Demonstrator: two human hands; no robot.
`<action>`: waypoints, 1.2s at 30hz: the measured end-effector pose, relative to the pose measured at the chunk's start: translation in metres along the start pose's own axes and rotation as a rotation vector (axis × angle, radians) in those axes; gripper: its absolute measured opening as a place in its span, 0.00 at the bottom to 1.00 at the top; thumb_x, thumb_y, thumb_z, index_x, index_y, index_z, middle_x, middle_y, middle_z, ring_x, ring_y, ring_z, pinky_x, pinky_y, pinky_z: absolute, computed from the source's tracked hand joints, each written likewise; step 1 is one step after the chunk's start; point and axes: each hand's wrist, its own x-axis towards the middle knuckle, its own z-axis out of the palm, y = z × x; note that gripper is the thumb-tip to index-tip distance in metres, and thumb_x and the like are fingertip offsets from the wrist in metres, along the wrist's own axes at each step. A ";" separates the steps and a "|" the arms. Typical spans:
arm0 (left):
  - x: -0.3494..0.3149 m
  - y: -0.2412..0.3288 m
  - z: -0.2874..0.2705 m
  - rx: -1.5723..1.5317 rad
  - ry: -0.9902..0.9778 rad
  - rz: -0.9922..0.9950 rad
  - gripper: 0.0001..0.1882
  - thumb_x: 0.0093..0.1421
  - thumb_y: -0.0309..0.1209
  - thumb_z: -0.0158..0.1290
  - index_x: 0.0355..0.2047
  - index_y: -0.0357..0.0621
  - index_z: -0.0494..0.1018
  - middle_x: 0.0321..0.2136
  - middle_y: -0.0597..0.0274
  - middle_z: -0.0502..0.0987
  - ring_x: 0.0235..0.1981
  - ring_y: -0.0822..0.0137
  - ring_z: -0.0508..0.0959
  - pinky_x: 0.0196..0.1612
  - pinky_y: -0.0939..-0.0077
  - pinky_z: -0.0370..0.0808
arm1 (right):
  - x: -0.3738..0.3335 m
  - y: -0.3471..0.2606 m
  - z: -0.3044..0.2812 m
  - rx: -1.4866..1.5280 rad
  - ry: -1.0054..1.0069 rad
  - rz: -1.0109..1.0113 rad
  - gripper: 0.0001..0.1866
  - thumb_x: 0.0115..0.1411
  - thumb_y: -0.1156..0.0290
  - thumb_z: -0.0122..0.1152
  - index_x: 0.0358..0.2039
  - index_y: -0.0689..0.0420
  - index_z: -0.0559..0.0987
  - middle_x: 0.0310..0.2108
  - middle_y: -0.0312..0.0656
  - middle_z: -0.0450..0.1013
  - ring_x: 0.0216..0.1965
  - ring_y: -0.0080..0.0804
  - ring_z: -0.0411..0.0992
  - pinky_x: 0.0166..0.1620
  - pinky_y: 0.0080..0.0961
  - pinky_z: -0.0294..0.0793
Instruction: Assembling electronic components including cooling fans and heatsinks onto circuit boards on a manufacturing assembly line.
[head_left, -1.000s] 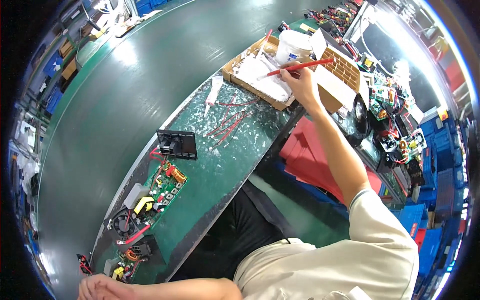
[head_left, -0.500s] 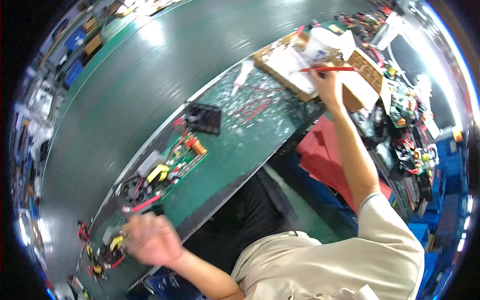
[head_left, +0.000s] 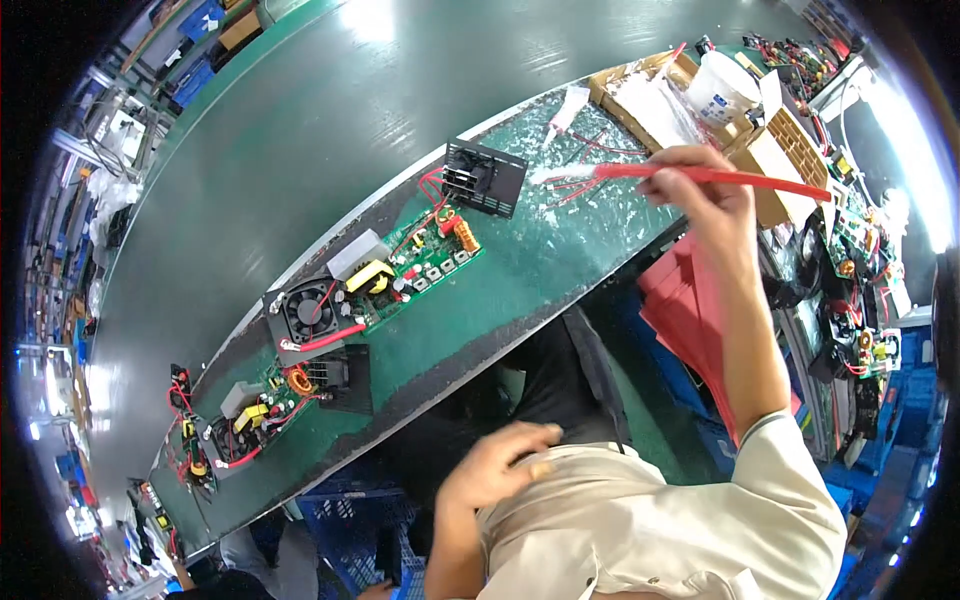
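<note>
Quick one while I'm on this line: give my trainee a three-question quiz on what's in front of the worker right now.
1. True or false: the right hand holds a red brush.
2. What does the left hand hold? A) a circuit board B) nothing C) a white tub
3. Which black round part sits at the near end of the circuit board?

Key: 1 true. 2 B; it is close to the body. 3 A cooling fan.
</note>
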 end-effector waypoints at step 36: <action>0.068 -0.005 -0.086 0.967 1.102 0.203 0.42 0.48 0.38 0.68 0.62 0.45 0.62 0.63 0.46 0.57 0.61 0.45 0.61 0.61 0.52 0.61 | -0.030 0.002 0.125 -0.318 -0.331 -0.308 0.07 0.59 0.76 0.64 0.38 0.63 0.80 0.31 0.38 0.77 0.32 0.20 0.76 0.36 0.17 0.76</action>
